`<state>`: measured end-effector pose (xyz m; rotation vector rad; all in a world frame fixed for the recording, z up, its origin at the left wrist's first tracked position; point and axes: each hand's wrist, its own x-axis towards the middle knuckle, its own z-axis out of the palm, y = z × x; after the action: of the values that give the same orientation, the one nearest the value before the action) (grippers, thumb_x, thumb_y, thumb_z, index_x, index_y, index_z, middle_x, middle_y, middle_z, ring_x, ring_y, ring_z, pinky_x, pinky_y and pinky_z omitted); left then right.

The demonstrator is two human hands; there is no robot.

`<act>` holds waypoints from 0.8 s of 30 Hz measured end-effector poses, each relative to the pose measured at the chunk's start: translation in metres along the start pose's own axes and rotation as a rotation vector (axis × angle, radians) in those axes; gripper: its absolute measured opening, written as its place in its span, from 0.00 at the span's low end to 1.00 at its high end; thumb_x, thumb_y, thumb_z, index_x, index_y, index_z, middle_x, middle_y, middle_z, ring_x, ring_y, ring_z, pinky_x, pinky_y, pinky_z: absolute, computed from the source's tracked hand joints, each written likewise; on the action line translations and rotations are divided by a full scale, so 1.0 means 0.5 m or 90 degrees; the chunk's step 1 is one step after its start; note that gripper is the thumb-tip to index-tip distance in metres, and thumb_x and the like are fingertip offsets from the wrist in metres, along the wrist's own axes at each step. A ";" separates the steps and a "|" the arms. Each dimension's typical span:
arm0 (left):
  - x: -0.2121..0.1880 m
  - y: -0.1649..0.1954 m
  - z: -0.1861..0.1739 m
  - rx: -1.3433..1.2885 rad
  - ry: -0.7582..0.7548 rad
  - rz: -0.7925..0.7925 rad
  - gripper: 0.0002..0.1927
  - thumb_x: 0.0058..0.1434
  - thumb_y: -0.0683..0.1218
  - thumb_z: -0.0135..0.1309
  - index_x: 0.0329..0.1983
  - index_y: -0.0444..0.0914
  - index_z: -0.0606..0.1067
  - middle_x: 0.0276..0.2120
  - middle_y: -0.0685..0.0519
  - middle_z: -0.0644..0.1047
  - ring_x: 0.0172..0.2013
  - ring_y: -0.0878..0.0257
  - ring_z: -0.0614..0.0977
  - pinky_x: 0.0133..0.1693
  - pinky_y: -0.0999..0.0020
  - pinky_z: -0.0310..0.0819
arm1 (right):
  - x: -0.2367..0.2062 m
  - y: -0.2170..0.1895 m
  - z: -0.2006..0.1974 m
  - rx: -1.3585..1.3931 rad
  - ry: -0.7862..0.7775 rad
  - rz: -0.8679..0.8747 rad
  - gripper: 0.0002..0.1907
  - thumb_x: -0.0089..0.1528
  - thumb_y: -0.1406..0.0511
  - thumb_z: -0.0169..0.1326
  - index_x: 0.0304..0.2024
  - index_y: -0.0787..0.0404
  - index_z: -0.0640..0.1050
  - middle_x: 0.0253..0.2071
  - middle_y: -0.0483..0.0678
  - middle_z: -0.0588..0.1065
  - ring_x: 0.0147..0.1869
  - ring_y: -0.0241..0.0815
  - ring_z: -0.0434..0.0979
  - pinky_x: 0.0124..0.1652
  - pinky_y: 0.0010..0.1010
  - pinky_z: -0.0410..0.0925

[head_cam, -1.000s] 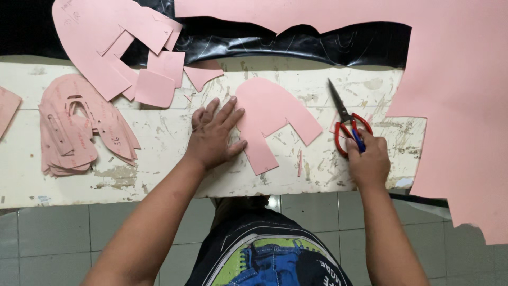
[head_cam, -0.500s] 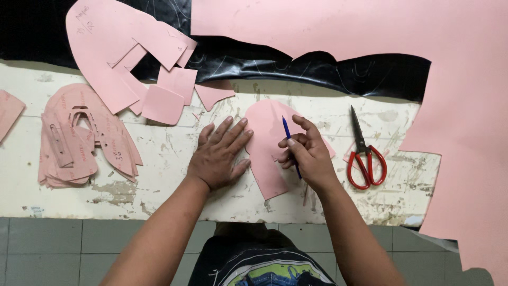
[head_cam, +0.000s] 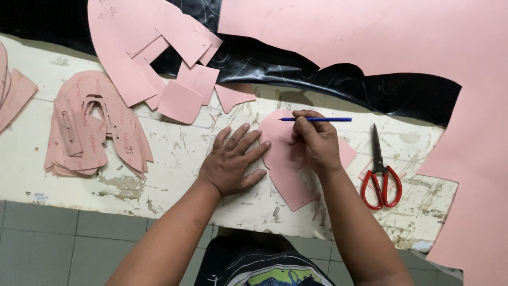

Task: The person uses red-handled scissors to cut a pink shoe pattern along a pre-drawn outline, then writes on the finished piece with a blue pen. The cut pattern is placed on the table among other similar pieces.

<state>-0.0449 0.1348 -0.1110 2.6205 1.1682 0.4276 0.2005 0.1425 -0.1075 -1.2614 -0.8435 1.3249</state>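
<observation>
The left hand lies flat with fingers spread, touching a pink cut-out piece on the worn white surface. The right hand rests on that piece, pinching a blue pen. Red-handled scissors lie just right.

We see a pink cut piece lying flat on the worn white table, rounded at its top end and widening toward the near edge, with a tab sticking out on its right side. Matte, thin sheet stock, no visible creases. Its middle is covered, so we can't read the full outline. A blue pen sits above the piece's top end, nearly horizontal, tip pointing left and resting at the rounded edge; whether the tip actually touches the sheet we can't tell.
</observation>
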 end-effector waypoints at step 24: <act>0.001 0.003 0.004 -0.012 -0.018 -0.031 0.33 0.56 0.66 0.55 0.66 0.58 0.70 0.67 0.56 0.65 0.70 0.60 0.61 0.71 0.51 0.43 | 0.011 0.005 0.043 -0.324 -0.132 -0.205 0.09 0.59 0.76 0.60 0.40 0.63 0.77 0.41 0.46 0.77 0.44 0.36 0.79 0.45 0.26 0.74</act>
<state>-0.0430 0.1340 -0.1123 2.5684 1.2094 0.3881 0.1798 0.1509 -0.1070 -1.3086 -1.5332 1.0204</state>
